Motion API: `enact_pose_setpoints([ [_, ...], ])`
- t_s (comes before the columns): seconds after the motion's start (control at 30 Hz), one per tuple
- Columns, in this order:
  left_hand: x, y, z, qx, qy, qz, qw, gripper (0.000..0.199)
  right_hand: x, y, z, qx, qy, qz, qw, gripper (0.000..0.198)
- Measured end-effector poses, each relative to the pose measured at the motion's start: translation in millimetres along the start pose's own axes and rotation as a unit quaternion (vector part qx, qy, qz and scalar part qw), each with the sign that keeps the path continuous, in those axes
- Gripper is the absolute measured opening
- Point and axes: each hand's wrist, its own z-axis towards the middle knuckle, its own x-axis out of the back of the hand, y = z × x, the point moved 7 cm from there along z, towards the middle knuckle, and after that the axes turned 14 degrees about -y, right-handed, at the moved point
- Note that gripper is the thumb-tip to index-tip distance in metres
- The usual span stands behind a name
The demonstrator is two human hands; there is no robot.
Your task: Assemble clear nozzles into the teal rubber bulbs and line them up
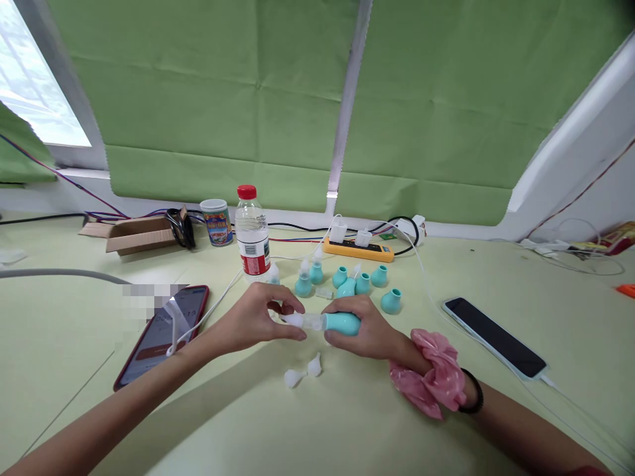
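My right hand [364, 327] is wrapped round a teal rubber squeeze bulb [342, 323], which lies sideways with its neck to the left. A clear tube piece [312, 321] sticks out of that neck. At the tube's left end is a white nozzle tip [294, 320], pinched between the thumb and fingers of my left hand [260, 318]. Below the hands, two loose white nozzle tips [303, 371] lie on the table. Beyond them stand several teal bulbs, one open-necked bulb [391, 301] at the right and one with a clear tube [303, 284] near the bottle.
A water bottle [252, 238] and a printed can [217, 223] stand behind my left hand. Phones lie at the left [166, 337] and right [496, 337]. A yellow power strip [358, 250], trailing cables and an open cardboard box [143, 233] line the back of the table [278, 430].
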Motion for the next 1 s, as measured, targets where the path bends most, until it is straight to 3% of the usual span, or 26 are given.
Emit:
enact_pose_setpoints([
  [0.27,-1.4,-11.6,-2.0,0.038,0.047,-0.114,0.992,0.033,1.5,-9.8,-3.8,0.026,0.025,-0.041,0.999,0.009],
  [0.47,-5.0,-12.4,-2.6,0.038,-0.004,-0.197,0.98,0.028,2.0,-22.5,-7.3,0.069,0.045,-0.108,0.991,0.012],
  [0.67,0.9,-4.5,-3.0,0.001,-0.055,-0.181,0.982,0.02,1.7,-24.2,-9.0,0.08,0.045,-0.149,0.985,0.015],
  [0.83,-2.3,8.4,-5.5,-0.021,-0.11,-0.15,0.982,0.015,0.6,-21.1,-7.3,0.058,0.006,-0.039,0.998,0.016],
  [1.0,1.0,27.3,-12.1,-0.054,-0.108,-0.047,0.992,0.014,-3.4,-7.1,-5.2,-0.033,-0.043,0.164,0.985,0.02],
])
